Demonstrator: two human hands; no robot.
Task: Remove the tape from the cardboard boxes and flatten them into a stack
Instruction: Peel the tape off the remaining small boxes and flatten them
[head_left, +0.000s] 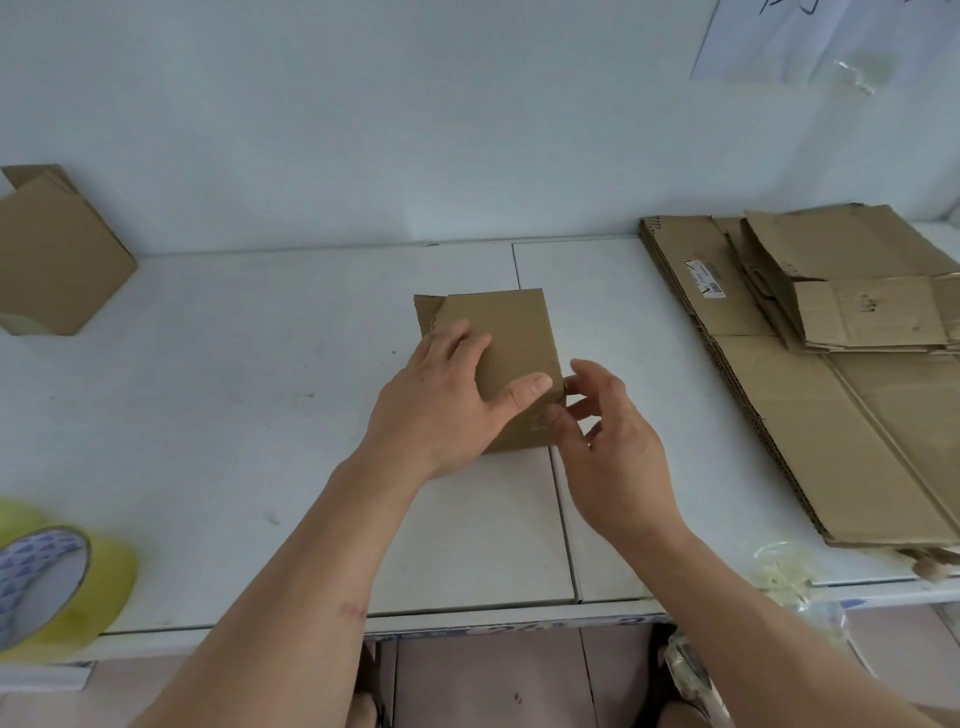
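The right hand has its thumb and forefinger pinched at the near right corner of the small cardboard box, apparently on the end of a clear tape strip, though the tape is too faint to be sure. The left hand lies flat on the box's top, fingers spread and thumb along the near edge, pressing rather than gripping. The box sits at the middle of the white tabletop, one torn flap showing at its far left corner.

To do this step well, keep the left hand's weight on the lid so the box does not lift, and pull the tape low and along the seam, slowly, so it comes away whole instead of tearing the card.

The stack of flattened boxes lies well apart to the right, ready for this one. Another folded box stands at the far left, and a yellow tape roll at the near left edge.
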